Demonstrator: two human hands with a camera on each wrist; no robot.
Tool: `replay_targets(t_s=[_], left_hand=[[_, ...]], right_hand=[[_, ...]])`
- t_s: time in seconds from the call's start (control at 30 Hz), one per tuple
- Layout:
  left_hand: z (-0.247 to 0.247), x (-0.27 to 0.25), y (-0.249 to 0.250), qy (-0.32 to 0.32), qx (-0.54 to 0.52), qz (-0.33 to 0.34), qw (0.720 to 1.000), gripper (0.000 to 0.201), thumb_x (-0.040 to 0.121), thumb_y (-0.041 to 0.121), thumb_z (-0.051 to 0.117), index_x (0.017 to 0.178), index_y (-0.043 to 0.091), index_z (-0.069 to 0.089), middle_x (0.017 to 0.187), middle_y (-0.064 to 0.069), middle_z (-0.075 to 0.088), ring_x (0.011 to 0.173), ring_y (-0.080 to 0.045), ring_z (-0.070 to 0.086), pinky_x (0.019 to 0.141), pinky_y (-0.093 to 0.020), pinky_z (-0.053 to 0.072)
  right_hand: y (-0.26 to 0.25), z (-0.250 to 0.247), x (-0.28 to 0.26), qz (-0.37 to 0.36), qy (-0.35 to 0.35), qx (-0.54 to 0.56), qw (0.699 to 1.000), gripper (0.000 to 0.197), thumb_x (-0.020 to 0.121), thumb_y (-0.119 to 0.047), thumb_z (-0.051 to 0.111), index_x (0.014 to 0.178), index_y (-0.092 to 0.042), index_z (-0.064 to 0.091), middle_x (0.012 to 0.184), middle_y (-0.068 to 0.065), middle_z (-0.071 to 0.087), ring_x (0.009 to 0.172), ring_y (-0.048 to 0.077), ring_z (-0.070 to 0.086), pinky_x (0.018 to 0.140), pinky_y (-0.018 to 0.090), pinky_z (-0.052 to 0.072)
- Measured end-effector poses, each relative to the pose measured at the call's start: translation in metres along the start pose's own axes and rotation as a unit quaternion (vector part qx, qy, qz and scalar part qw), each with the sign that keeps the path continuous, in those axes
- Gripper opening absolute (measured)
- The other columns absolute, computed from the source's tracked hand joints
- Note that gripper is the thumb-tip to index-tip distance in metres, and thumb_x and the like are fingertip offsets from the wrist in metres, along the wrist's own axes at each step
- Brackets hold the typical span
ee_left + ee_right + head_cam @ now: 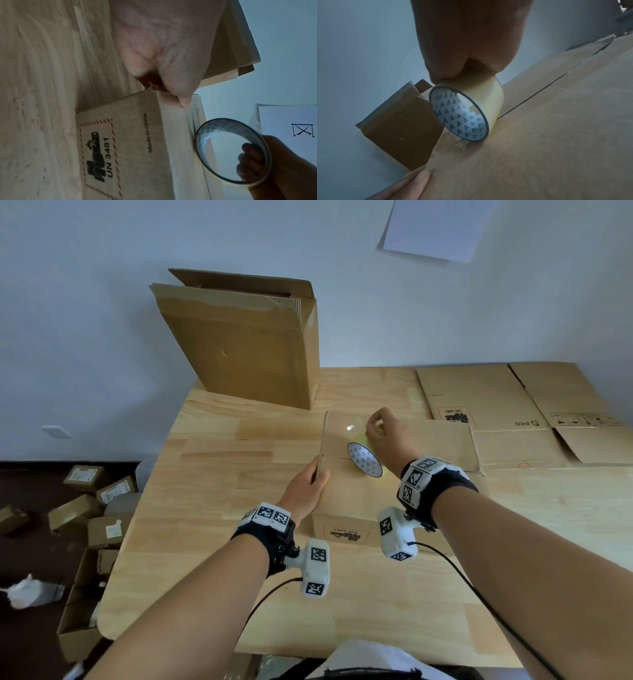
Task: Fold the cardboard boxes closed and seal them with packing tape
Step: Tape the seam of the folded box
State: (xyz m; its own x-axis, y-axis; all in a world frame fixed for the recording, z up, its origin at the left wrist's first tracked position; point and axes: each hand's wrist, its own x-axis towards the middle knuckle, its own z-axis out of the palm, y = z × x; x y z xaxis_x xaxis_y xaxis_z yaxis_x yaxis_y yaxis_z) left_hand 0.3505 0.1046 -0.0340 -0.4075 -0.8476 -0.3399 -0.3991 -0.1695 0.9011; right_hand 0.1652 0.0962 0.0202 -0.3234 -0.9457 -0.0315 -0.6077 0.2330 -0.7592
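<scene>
A flat brown cardboard box (346,498) with a UN 3481 label (101,155) lies on the wooden table in front of me, its top flaps folded shut along a centre seam (539,93). My left hand (308,484) grips the box's left edge, thumb on top (421,175). My right hand (383,429) holds a roll of clear packing tape (364,458) from above, fingers curled over it. The roll (467,112) stands on edge on the box top, right on the seam. In the left wrist view the roll (231,151) shows at the lower right.
A large flattened cardboard box (246,340) leans against the wall at the table's back left. Unfolded flat boxes (513,405) lie on the table at the right. Small boxes (89,508) are scattered on the floor to the left. A paper sheet (442,227) hangs on the wall.
</scene>
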Motion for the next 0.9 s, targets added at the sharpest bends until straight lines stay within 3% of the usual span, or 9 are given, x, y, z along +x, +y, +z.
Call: replay_targets(t_s=[0.1,0.27,0.4,0.6,0.73,0.9], left_hand=[[0.004,0.002,-0.005,0.024,-0.001,-0.007,1.0,0.051,0.097,0.045,0.039,0.146,0.034,0.033,0.144,0.008,0.045,0.131,-0.014,0.044,0.11,-0.042,0.035],[0.014,0.003,0.003,0.08,-0.01,-0.032,0.996,0.048,0.1,0.035,0.037,0.148,0.028,0.032,0.149,0.008,0.039,0.135,-0.012,0.038,0.113,-0.034,0.03],[0.018,0.008,0.008,0.111,0.048,-0.025,0.992,0.046,0.103,0.026,0.034,0.148,0.024,0.032,0.142,0.007,0.046,0.128,-0.012,0.044,0.098,-0.017,0.029],[0.021,0.014,0.015,0.124,0.044,-0.013,0.991,0.044,0.101,0.017,0.035,0.146,0.018,0.035,0.15,0.003,0.037,0.138,-0.013,0.033,0.101,-0.014,0.023],[0.021,0.013,0.013,0.122,-0.016,-0.022,0.992,0.043,0.101,0.018,0.037,0.144,0.022,0.038,0.147,0.008,0.039,0.133,-0.005,0.036,0.097,-0.015,0.026],[0.013,0.011,0.009,0.067,-0.107,-0.054,0.991,0.045,0.1,0.023,0.045,0.144,0.027,0.038,0.147,0.008,0.04,0.126,-0.008,0.044,0.1,-0.022,0.035]], right_hand=[[0.001,-0.002,0.001,-0.008,-0.018,-0.001,1.0,0.008,0.094,-0.019,0.043,0.097,-0.014,0.049,0.058,-0.003,0.043,0.051,0.013,0.037,0.049,0.024,0.029],[0.002,-0.004,0.004,-0.009,-0.027,-0.015,0.999,0.005,0.094,-0.019,0.042,0.096,-0.017,0.046,0.056,-0.003,0.04,0.049,0.013,0.036,0.047,0.026,0.029],[0.003,-0.003,0.007,-0.017,-0.031,-0.027,0.999,0.003,0.093,-0.019,0.043,0.095,-0.017,0.044,0.057,-0.003,0.041,0.049,0.013,0.036,0.048,0.027,0.029],[0.01,-0.007,0.013,-0.023,-0.044,-0.011,0.999,0.004,0.093,-0.021,0.044,0.094,-0.017,0.045,0.059,-0.006,0.041,0.051,0.011,0.039,0.048,0.023,0.028],[0.007,-0.011,0.013,-0.032,-0.059,-0.004,0.998,0.008,0.094,-0.023,0.046,0.095,-0.016,0.047,0.063,-0.007,0.044,0.053,0.011,0.041,0.05,0.023,0.03],[-0.007,-0.016,0.015,-0.065,-0.118,-0.066,0.989,0.012,0.093,-0.026,0.047,0.097,-0.015,0.052,0.076,0.003,0.06,0.061,0.017,0.047,0.052,0.025,0.035]])
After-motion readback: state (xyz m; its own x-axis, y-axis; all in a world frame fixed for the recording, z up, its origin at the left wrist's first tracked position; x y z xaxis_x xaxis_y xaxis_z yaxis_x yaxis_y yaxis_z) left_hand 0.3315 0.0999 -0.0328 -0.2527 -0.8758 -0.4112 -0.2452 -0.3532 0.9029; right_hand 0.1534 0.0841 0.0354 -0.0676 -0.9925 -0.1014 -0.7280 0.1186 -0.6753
